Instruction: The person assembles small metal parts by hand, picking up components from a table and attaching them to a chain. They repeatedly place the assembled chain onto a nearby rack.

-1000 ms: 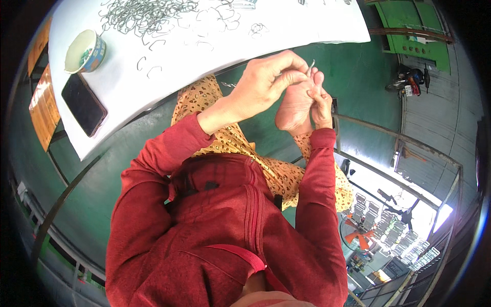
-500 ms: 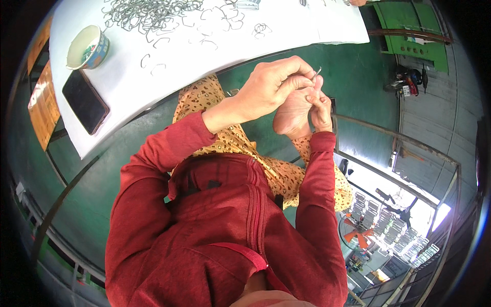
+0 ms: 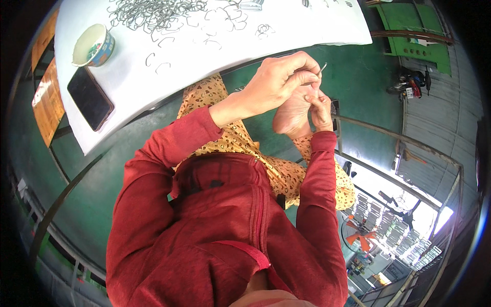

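Observation:
A bare foot [image 3: 292, 114] rests sole up across my lap, its heel toward me. My left hand [image 3: 279, 82] reaches over from the left, thumb and fingers pinched on a small thin metal piece [image 3: 322, 68]. Its bright tip sticks out beyond the fingertips, by the toes; the rest is hidden, so its kind does not show. My right hand [image 3: 321, 110] is closed on the front of the foot, with the thumb pressed against the sole below the toes.
Ahead stands a white-topped table [image 3: 138, 84] with a heap of bent dark wire pieces [image 3: 148, 15], a paper cup [image 3: 94, 46] and a black phone [image 3: 90, 99]. A metal rail [image 3: 399, 135] runs at the right; an orange-bladed fan [image 3: 360, 236] stands behind it.
The view has shifted slightly, so the table appears a little further right and up. My left hand and the metal piece have moved slightly outward along the toes; my right hand stays on the foot.

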The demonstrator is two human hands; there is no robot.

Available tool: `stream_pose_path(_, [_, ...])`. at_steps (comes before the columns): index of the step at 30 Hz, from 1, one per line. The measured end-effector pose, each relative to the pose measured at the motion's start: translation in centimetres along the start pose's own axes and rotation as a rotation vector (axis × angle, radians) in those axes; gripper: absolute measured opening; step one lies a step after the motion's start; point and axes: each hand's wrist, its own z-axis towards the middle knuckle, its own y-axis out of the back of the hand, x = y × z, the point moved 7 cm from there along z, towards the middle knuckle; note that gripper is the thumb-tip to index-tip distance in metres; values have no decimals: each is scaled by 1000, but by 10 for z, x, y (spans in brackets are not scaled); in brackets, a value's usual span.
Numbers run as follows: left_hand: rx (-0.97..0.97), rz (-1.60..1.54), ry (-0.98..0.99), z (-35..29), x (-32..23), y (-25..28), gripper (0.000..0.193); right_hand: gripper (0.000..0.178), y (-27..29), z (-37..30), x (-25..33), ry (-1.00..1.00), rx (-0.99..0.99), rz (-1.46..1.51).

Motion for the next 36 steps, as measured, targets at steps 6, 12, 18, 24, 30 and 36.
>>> stream_pose_path(6, [11, -34, 65, -3, 10, -14, 10, 43, 78, 7, -29, -194, -60, -995])
stream_pose_path(12, [-36, 13, 27, -10, 26, -8, 7, 35, 52, -21, 81, -13, -50, -1200])
stream_pose_path(18, [-72, 16, 79, -18, 16, -14, 7, 34, 46, -19, 125, 85, 69, -918])
stream_pose_path(24, [-63, 121, -1, -12, 7, -16, 6, 44, 19, 62, 141, 101, 148, -541])
stream_pose_path(30, [-71, 160, -15, -22, 20, -18, 4, 46, -8, 194, 151, 59, 2, -607])
stream_pose_path(36, [60, 191, 78, -24, 24, -24, 4, 39, -1, 309, 154, 407, -188, -937])
